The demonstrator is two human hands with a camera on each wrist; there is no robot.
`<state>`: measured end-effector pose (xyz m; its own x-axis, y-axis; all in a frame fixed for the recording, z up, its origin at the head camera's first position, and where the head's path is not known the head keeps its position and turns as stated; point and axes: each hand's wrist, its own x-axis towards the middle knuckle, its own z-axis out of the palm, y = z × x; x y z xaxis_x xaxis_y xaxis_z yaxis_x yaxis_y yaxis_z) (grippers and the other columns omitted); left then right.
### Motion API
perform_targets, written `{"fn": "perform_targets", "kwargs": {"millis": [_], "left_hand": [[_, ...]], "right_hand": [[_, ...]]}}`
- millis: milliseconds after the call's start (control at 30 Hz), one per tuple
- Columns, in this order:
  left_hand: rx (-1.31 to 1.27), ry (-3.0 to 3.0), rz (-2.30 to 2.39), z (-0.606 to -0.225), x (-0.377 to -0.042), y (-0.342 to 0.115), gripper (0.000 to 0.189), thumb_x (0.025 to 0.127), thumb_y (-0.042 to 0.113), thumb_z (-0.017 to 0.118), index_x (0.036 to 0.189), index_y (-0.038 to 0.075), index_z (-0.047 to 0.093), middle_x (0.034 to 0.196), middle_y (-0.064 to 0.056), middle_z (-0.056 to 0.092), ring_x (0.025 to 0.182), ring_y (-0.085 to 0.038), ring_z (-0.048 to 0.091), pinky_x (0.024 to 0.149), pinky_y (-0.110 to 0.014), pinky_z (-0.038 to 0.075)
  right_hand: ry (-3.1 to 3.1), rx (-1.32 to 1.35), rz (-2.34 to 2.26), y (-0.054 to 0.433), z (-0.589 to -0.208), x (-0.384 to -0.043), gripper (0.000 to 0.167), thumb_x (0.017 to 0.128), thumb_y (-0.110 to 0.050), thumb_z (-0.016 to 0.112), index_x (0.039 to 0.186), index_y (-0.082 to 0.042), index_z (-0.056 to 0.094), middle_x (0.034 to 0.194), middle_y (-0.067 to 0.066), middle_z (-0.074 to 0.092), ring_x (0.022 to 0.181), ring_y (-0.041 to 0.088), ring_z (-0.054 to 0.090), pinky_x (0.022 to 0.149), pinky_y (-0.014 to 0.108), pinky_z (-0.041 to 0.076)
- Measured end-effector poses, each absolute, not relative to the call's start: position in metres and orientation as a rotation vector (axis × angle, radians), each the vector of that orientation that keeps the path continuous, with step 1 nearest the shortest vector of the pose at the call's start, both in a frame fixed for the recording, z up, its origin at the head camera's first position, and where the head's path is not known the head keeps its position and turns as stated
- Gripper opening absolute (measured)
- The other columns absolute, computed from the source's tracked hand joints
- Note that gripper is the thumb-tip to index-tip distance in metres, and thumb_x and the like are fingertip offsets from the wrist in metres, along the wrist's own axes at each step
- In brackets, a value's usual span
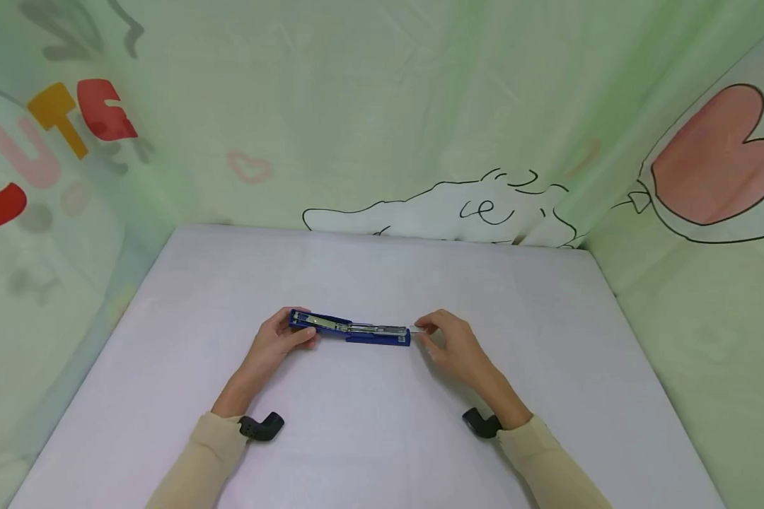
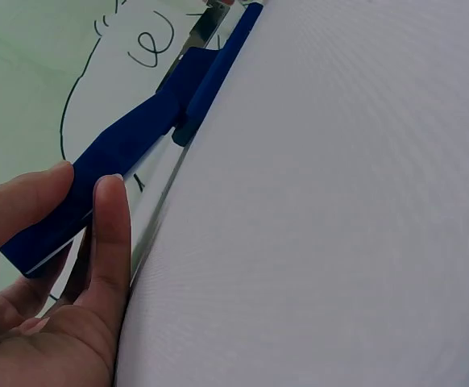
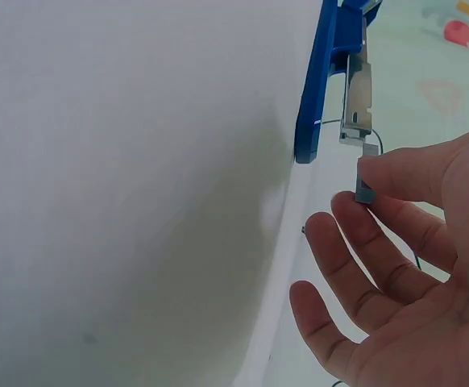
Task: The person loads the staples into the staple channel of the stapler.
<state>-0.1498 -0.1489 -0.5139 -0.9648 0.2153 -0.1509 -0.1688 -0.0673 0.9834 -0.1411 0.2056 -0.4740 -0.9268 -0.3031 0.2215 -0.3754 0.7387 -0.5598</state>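
Observation:
A blue stapler [image 1: 377, 340] is swung open, its metal magazine [image 3: 358, 93] facing up between the two halves. My left hand [image 1: 274, 346] grips the blue top arm [image 2: 122, 149] near its end, thumb on one side and fingers on the other. At the other end of the stapler, my right hand [image 1: 456, 348] pinches a short grey strip of staples [image 3: 366, 192] between thumb and index finger. The strip's far end meets the open end of the magazine. The other fingers of the right hand are spread loosely below it.
A white-covered table [image 1: 356, 424] lies under both hands. Printed curtains [image 1: 293, 106] enclose it at the back and both sides. A black wrist mount [image 1: 262, 427] sits on the left wrist, another black mount [image 1: 482, 423] on the right.

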Motion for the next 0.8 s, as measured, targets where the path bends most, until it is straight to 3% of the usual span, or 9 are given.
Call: {"fn": "perform_targets", "kwargs": {"millis": [800], "left_hand": [[0.023,1.94,2.127,-0.5136,-0.1496,-0.1488,0.05,0.1,0.006,0.073,0.144,-0.001,0.05,0.115,-0.006,0.068,0.088,-0.01,0.074,0.085,-0.023,0.063]], "right_hand": [[-2.775,0.579,0.938,0.1962,-0.4774,-0.1394,0.019,0.094,-0.004,0.078,0.112,-0.004,0.075,0.105,0.008,0.075,0.096,0.024,0.071,0.087,0.046,0.062]]}}
